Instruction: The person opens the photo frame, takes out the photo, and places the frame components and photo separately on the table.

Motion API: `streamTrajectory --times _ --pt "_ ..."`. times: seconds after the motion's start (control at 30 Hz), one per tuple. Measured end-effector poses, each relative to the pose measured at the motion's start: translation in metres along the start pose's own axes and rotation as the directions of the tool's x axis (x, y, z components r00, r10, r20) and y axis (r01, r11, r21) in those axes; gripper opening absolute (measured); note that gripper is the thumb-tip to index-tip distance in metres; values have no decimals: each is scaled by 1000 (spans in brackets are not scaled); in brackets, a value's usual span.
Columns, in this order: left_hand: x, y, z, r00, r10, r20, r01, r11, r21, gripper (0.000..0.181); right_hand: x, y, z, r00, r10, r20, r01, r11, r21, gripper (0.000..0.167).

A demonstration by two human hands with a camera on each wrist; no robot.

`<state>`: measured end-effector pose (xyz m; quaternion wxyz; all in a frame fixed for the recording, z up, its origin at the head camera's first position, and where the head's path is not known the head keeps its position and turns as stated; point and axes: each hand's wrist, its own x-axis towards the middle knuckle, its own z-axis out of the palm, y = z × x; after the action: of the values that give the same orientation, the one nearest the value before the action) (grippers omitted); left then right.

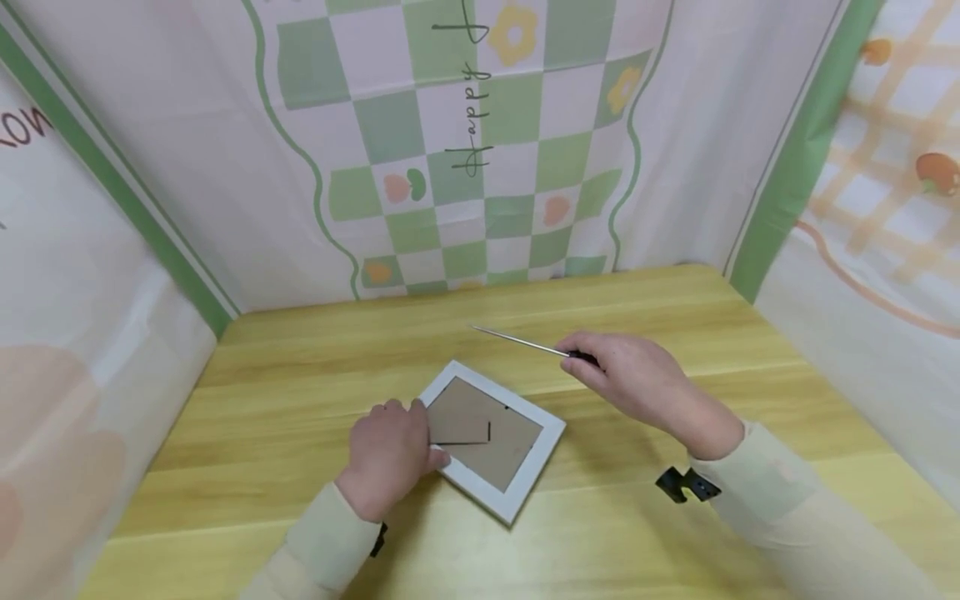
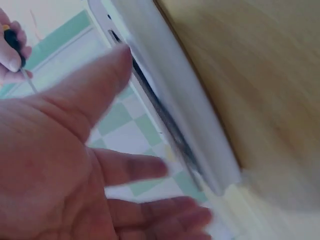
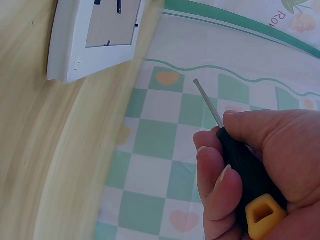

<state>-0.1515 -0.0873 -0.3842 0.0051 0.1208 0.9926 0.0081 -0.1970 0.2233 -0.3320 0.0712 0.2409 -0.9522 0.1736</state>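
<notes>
Nearest, bottom of head view: cream sleeves [image 1: 795, 496], black clip [image 1: 686, 483] at right wrist, the other mostly cut off behind the left sleeve. Left hand [image 1: 386, 454] lower centre-left, over the left corner of the picture frame [image 1: 506, 450], which lies back-up just below centre on the wooden table [image 1: 300, 375]; thumb on the white border, fingers loosely stretched, not curled round it. Right hand [image 1: 637, 379] right of centre grips the screwdriver [image 1: 525, 342], tip pointing left, apart from the picture frame. Step looks like steadying and readying the tool for the brown back panel [image 1: 465, 408]; next move probably calls for bringing the tip to a dark tab [image 3: 136, 25] at its edge. Hidden: covered left corner, front side; left fingertips blurred in left wrist view, their contact unclear; handle mostly covered in head view. Farthest, upper centre: checked cloth [image 1: 461, 192], lettering sideways
</notes>
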Motion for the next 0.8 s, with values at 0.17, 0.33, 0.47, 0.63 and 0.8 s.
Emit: streamTrajectory --times 0.17,0.33,0.47,0.63,0.8 --pt "5 -11 7 985 172 24 -167 975 -146 87 -2 -1 2 1000 8 2 -8 1000 7 21" --pt "7 -15 10 961 271 48 -258 948 -187 76 -3 -1 2 1000 20 13 -20 1000 4 21" --pt "7 -14 8 960 269 81 -253 952 -172 79 -2 -1 2 1000 23 20 -23 1000 3 21" --pt "3 -9 8 965 250 75 -240 964 -116 85 -3 0 4 1000 20 20 -20 1000 2 21" --pt "-6 3 11 975 224 -3 -224 975 -7 85 -4 1 6 1000 14 20 -14 1000 1 19"
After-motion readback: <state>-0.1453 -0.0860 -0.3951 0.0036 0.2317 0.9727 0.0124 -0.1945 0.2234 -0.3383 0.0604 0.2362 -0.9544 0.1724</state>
